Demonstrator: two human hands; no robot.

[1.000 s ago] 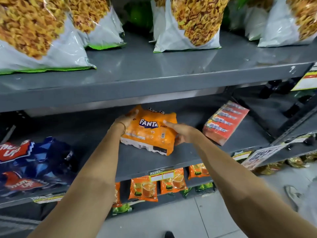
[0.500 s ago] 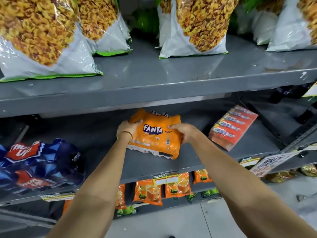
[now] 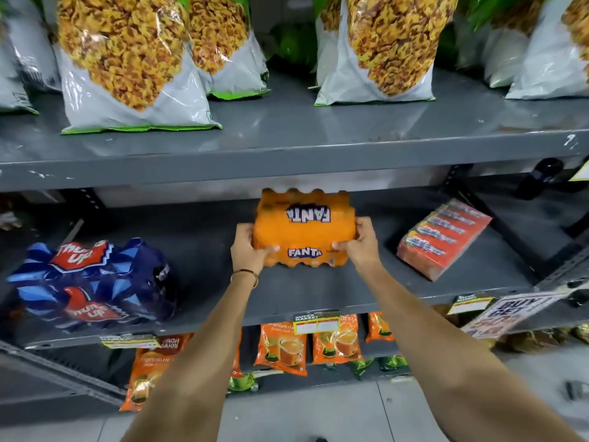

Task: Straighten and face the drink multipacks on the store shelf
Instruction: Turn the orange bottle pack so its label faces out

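Both hands grip orange Fanta multipack (image 3: 304,229), centre frame, on middle shelf (image 3: 318,288).

Pack shrink-wrapped, squared to the shelf edge, "FANTA" logo upright on front face, upside-down on top; scalloped edges show the drinks inside. Left hand (image 3: 250,252) and right hand (image 3: 360,245) clamp its sides, fingers (image 3: 341,244) curled onto front face. Blue Thums Up multipack (image 3: 95,282) lies lower left, red carton pack (image 3: 443,237) angled at right.

Middle shelf held one orange shrink-wrapped Fanta multipack (image 3: 304,229), one blue Thums Up multipack (image 3: 95,282), one red multipack (image 3: 443,237); two hands.
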